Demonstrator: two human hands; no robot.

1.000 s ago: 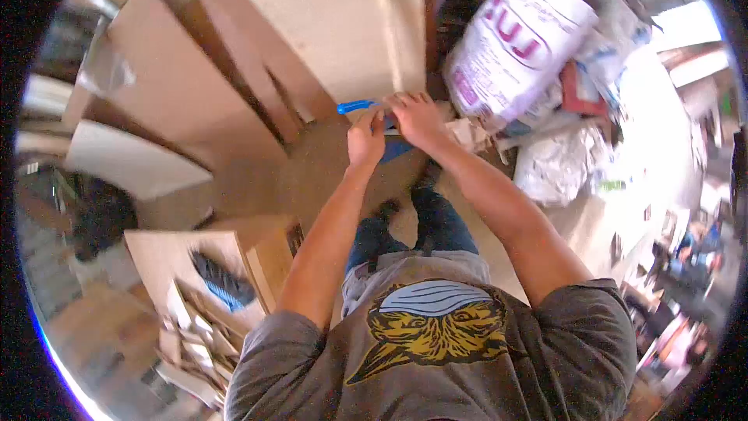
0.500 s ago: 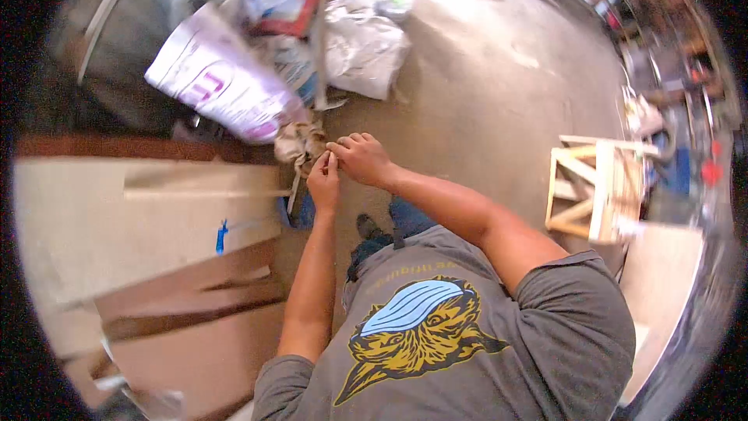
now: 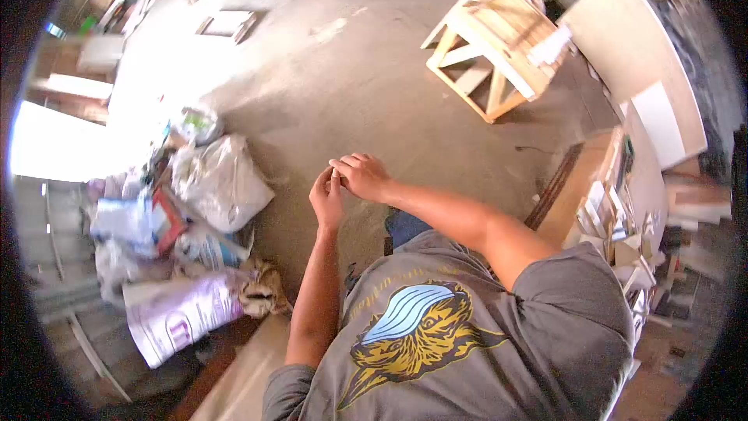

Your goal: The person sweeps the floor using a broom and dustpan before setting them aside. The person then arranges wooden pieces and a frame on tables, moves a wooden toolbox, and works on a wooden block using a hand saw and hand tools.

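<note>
In front of my body, above the concrete floor [image 3: 335, 93], my two hands meet at the fingertips. My left hand [image 3: 326, 196] has its thumb and fingers pressed together, pointing up. Against it, my right hand [image 3: 363, 177] is closed with its fingers curled. Anything pinched between them is too small or hidden to name. Left of my hands, apart from them, lie a white and purple printed sack [image 3: 183, 316] and a crumpled brown bundle [image 3: 263, 288].
A white plastic bag [image 3: 222, 179] bulges among piled bags at left. A small wooden frame [image 3: 495, 47] stands ahead on the right. Farther right lean large boards [image 3: 643, 54], with wood offcuts [image 3: 615, 218] beneath. A pale board [image 3: 245, 378] lies at lower left.
My view has swung to the right, so the sacks now appear lower left and the wooden frame nearer the top middle. Both hands stay together at the fingertips.
</note>
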